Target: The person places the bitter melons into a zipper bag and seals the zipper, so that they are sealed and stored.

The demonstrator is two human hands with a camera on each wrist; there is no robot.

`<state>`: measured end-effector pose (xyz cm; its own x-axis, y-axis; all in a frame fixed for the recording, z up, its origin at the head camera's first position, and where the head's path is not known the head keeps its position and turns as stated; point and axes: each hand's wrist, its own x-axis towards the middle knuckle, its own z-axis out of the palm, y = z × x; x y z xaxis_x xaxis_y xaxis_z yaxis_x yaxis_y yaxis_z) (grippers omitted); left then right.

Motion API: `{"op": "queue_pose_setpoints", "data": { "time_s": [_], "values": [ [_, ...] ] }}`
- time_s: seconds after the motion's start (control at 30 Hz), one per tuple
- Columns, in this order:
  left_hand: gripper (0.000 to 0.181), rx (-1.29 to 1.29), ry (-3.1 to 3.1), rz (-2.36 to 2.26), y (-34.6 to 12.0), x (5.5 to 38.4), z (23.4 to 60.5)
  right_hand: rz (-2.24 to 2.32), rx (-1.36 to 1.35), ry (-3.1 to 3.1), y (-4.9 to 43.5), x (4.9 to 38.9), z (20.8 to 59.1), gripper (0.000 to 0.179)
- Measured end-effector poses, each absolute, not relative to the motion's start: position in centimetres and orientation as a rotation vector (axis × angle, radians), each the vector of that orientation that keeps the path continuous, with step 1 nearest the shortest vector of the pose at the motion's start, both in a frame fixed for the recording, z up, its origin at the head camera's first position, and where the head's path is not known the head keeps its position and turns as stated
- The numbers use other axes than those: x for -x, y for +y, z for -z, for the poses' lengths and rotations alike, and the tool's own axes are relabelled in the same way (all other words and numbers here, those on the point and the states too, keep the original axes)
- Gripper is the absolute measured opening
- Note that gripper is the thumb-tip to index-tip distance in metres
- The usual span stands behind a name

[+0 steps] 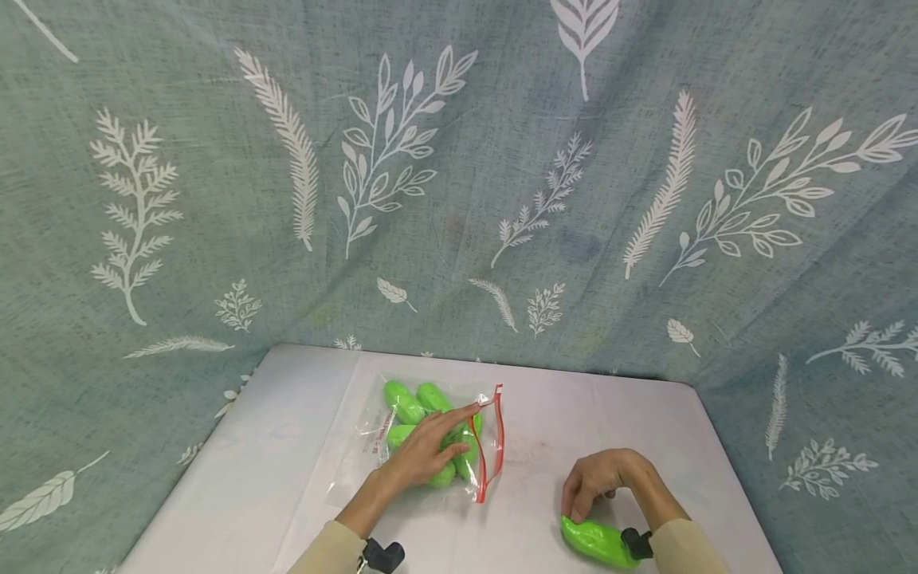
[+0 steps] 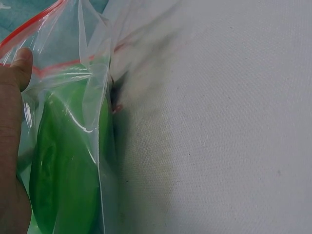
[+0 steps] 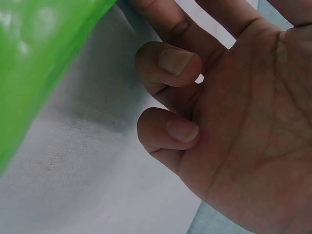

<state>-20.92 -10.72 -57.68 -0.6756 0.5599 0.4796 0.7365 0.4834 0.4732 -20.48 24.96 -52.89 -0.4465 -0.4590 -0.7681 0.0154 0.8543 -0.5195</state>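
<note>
A clear zip bag [image 1: 358, 466] with a red closure [image 1: 500, 434] lies on the white surface, several bright green, cucumber-like vegetables [image 1: 404, 402] inside it. My left hand [image 1: 425, 448] rests on top of the bag, its extended fingers reaching the red-edged mouth, which gapes toward the right. The left wrist view shows the thumb [image 2: 23, 68] against the film by the mouth. Lower right, my right hand [image 1: 595, 478] pinches the near-left tip of another glossy green vegetable [image 1: 601, 544]. In the right wrist view two fingers [image 3: 168, 129] curl toward the palm, clear of the green skin; the pinching fingertips are outside that frame.
A white-covered table [image 1: 545, 414] carries everything. Teal cloth [image 1: 459, 199] with white leaf prints stands behind and on both sides. Dark camera mounts [image 1: 383, 556] are on the wrists, one partly covering the loose vegetable.
</note>
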Motion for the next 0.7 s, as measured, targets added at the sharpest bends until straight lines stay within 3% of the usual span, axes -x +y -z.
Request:
{"op": "queue_pose_setpoints", "data": {
  "time_s": [0.7],
  "values": [
    [0.070, 1.103, -2.472, 0.949, -10.7, 21.0, 57.8, 0.739, 0.401, 1.794, 24.9, 19.9, 54.0, 0.018]
  ]
}}
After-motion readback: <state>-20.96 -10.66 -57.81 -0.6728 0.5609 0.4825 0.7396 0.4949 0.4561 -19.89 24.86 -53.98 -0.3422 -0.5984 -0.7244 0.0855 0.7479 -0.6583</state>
